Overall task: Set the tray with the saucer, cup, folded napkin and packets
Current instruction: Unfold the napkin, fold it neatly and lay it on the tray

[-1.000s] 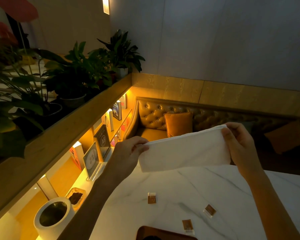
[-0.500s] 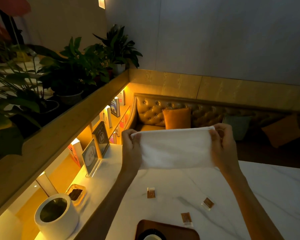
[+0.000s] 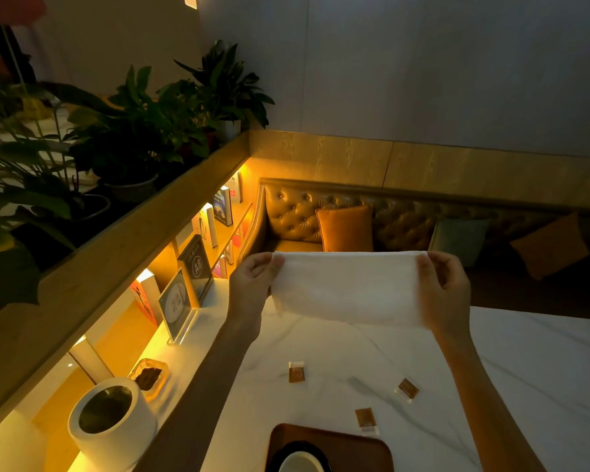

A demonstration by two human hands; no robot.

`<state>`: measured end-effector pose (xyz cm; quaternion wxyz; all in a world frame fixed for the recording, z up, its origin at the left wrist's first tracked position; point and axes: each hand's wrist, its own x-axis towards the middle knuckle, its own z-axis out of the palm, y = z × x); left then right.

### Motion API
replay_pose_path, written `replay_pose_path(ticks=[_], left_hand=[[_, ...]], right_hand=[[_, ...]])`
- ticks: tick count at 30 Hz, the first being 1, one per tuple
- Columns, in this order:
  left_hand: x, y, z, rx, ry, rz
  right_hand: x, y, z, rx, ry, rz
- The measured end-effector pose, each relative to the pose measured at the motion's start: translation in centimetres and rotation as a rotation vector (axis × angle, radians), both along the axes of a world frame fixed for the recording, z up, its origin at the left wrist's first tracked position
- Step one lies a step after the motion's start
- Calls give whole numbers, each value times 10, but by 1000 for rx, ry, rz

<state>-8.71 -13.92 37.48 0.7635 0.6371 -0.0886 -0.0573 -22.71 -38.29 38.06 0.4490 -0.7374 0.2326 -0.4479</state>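
**A:** What does the napkin look like, and where is it?

**B:** The white napkin (image 3: 348, 287) is a soft, wide band of cloth. It is held stretched in the air above the far part of the white marble table (image 3: 532, 376). The left hand (image 3: 252, 284) pinches its left end between thumb and curled fingers, and the right hand (image 3: 447, 291) pinches its right end the same way.

**A:** Has anything changed?

**B:** A second ago the napkin slanted, with its right end higher. Now its top edge runs level.

**A:** What lies under it?

**B:** Three small brown packets (image 3: 296, 372) lie scattered on the table. Nearer is the brown tray (image 3: 358, 444), which carries a dark saucer (image 3: 281, 453) with a white cup (image 3: 300, 464) on it.

**A:** Is there any writing?

**B:** A dark sign (image 3: 197, 264) on the lit shelf reads "A8". The print on the books is too small to read.
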Motion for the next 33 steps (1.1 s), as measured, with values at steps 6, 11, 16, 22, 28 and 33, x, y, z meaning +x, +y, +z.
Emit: replay_pose_path(ticks=[6,11,16,22,28,33], left_hand=[[-26,-13,-6,171,-79,67],[-61,-39,-1,286,-186,39],[-80,-40,7,264,-216,-29],[-84,-26,13,307,-211,-116],[-88,-21,16,346,-241,-143],[-90,-14,17,367,-203,-208]], right_hand=[[-1,33,-3,-29,12,13],[9,93,-5,-54,38,185],[6,113,2,-223,56,300],[-3,102,5,-286,156,471],[-1,99,10,-409,190,396],[-2,94,14,-604,241,403]])
